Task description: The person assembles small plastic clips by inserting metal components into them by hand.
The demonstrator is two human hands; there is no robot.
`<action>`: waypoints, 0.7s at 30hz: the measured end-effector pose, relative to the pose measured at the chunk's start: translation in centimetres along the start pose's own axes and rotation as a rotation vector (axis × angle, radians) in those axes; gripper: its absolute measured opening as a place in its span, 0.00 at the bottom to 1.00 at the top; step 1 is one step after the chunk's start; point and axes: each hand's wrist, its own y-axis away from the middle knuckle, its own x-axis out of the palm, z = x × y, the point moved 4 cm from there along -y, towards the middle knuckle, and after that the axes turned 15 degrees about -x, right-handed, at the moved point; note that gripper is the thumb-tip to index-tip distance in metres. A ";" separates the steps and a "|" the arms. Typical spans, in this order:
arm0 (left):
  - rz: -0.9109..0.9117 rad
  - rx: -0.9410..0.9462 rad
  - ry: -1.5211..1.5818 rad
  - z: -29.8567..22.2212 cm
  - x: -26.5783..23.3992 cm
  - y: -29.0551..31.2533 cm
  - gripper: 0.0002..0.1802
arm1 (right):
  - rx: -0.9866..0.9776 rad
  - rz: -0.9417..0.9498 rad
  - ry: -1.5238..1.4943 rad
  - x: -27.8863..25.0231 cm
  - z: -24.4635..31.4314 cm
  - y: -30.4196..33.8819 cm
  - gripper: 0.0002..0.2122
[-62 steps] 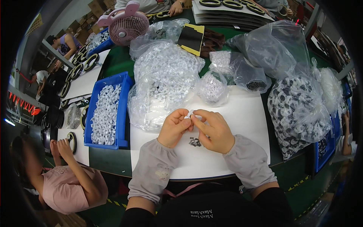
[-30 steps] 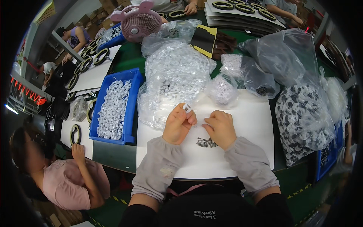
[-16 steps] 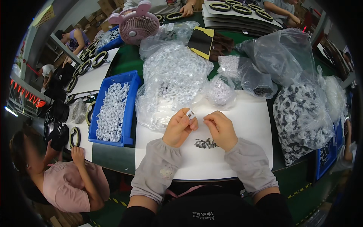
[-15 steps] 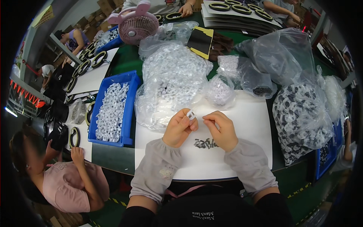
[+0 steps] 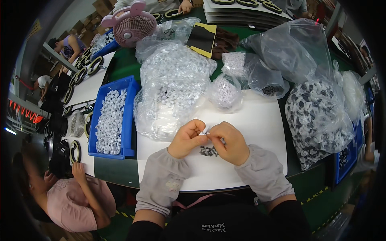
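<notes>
My left hand (image 5: 185, 138) pinches a small white plastic part (image 5: 205, 131) above the white sheet (image 5: 253, 168). From the right, my right hand (image 5: 232, 143) closes in with thumb and forefinger pressed together at that part. Whatever lies between the right fingertips is too small to make out. Just below the hands, a loose pile of small dark grey pieces (image 5: 208, 151) rests on the sheet, partly covered by my right hand.
At left stands a blue bin (image 5: 131, 116) of white plastic parts. A clear bag of white parts (image 5: 175, 76) and a small bag of tiny pale pieces (image 5: 225, 93) lie beyond my hands. At right bulges a bag of black and white parts (image 5: 315, 120). A co-worker (image 5: 78, 205) sits at left.
My right hand has moved left, bringing its fingertips against the white part in my left hand. The whole view has shifted slightly, with the table contents appearing further left.
</notes>
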 end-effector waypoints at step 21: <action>0.073 -0.005 0.009 -0.7 1.1 0.5 0.15 | 0.274 -0.015 -0.058 -0.6 -2.5 1.1 0.16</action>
